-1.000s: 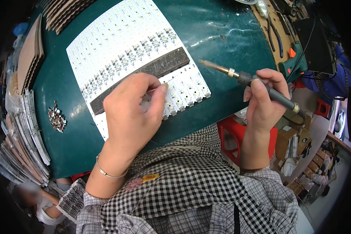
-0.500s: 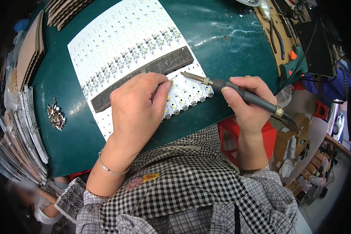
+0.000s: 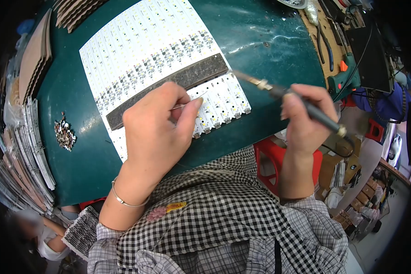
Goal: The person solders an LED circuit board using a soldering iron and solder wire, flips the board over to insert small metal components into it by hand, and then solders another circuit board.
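Observation:
My left hand (image 3: 157,125) pinches a thin solder wire (image 3: 204,95) between thumb and forefinger, its free end over the lower part of a white panel of LED circuit boards (image 3: 144,39). A dark flat bar (image 3: 192,76) lies across the panel, just beyond that hand. My right hand (image 3: 308,121) grips a soldering iron (image 3: 275,91) by its dark handle. The iron's blurred tip points left, near the bar's right end and apart from the wire. Part of the panel is hidden beneath my left hand.
Small metal bits (image 3: 65,134) lie heaped on the green table (image 3: 278,59). Stacked strips (image 3: 36,150) and brown boards (image 3: 35,59) line the left side. Pliers (image 3: 325,45) and a green-handled tool (image 3: 345,75) are at right. A red stool (image 3: 266,160) stands below; another person sits lower left.
My right hand has drawn the soldering iron to the right and off the boards. My left hand stays nearly in place, and the wire shows more clearly now.

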A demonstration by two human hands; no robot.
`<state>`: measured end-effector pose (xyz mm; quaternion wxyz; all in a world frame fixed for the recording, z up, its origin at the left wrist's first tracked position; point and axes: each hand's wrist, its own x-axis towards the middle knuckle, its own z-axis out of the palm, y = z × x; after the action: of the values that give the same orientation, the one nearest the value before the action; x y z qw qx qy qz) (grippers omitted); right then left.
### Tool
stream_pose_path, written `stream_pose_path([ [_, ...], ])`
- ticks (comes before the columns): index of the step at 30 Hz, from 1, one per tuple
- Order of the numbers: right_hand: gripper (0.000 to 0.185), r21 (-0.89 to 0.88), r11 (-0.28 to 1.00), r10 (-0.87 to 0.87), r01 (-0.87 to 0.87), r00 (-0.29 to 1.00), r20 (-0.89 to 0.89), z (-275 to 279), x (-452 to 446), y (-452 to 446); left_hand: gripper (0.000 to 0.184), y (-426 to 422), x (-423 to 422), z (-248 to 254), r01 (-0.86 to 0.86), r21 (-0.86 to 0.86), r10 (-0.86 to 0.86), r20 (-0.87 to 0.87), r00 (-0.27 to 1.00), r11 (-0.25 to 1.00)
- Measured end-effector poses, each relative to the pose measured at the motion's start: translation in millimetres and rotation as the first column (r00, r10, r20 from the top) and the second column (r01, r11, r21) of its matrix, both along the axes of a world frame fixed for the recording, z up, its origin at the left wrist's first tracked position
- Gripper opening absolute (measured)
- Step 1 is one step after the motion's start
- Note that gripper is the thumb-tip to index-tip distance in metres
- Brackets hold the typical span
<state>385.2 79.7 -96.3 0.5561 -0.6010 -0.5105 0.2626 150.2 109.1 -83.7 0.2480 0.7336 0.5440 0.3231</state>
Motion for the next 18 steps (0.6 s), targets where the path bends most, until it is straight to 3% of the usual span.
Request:
stream_pose_path([
  [2,0.021,0.116,0.993,0.002,0.026,0.973,-0.231,5.7,8.6,12.7,0.013,-1.8,-9.2,4.8,-0.018,0.008,0.018,0.047,0.999,1.0],
  [6,0.025,0.375,0.91,-0.114,0.178,0.975,-0.188,13.7,26.9,68.7,0.008,-7.2,-18.4,12.9,-0.042,-0.04,0.044,0.027,0.999,0.998],
  [8,0.026,0.477,0.853,-0.216,0.212,0.975,-0.047,11.5,31.4,96.1,0.007,-11.8,-16.8,14.9,-0.041,-0.081,0.045,0.06,0.997,0.996],
  [9,0.024,0.566,0.817,-0.285,0.109,0.93,0.232,0.3,48.7,117.8,0.007,-13.8,-16.6,14.8,-0.039,-0.126,0.051,0.093,0.994,0.991],
  [10,0.022,0.619,0.785,-0.361,-0.018,0.799,0.481,-11.1,64.4,130.9,0.007,-15.6,-17.3,12.5,-0.04,-0.12,0.052,0.094,0.994,0.992],
  [11,0.016,0.501,0.865,-0.332,0.014,0.765,0.552,-11.2,60.3,124.5,0.006,-16.9,-18.2,8.6,-0.038,-0.082,0.046,0.099,0.994,0.996],
  [12,0.014,0.415,0.907,-0.306,0.072,0.789,0.532,-9.8,57.9,119.9,0.006,-17.1,-19.2,6.8,-0.038,-0.043,0.042,0.104,0.994,0.998],
  [14,0.018,0.468,0.879,-0.337,0.085,0.806,0.486,-2.8,54.0,108.7,0.006,-16.7,-23.9,7.5,-0.05,0.003,0.05,0.073,0.996,0.999],
  [16,0.019,0.497,0.852,-0.361,0.164,0.872,0.33,5.5,40.2,89.5,0.007,-18.4,-29.5,6.3,-0.069,-0.051,0.073,0.081,0.994,0.996],
  [17,0.019,0.434,0.872,-0.347,0.226,0.91,0.225,10.8,32.6,75.7,0.007,-17.7,-30.1,6.7,-0.071,-0.055,0.076,0.08,0.994,0.996],
  [18,0.017,0.404,0.891,-0.32,0.208,0.918,0.235,11.7,36.2,63.0,0.007,-15.6,-29.7,7.8,-0.062,0.005,0.061,0.047,0.997,0.998],
])
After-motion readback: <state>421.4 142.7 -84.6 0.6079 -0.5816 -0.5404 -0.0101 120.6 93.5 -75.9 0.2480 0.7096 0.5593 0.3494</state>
